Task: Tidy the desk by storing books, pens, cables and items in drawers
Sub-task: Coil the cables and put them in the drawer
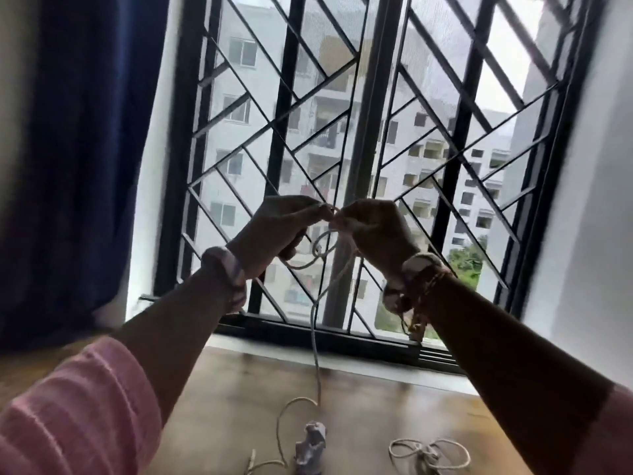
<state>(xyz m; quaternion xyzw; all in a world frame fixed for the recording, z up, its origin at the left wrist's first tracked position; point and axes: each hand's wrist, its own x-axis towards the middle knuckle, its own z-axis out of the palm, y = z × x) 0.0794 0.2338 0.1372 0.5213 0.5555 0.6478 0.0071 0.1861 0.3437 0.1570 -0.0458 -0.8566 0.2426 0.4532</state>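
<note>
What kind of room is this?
Probably a bedroom or study in a flat high up: a wooden desk below a black-barred window, a dark blue curtain, and apartment blocks outside.

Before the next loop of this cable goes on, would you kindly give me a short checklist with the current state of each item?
1. Left hand grips the cable: ok.
2. Right hand pinches the cable near the left: ok.
3. A loop hangs formed below the hands: ok.
4. Cable tail free to rise: not ok, it still trails onto the desk and curls beside a crumpled grey item.
5. Plug end clear of snags: cannot tell, it lies blurred at the frame's bottom edge.
6. Other coiled cable lies apart from this one: ok.
</note>
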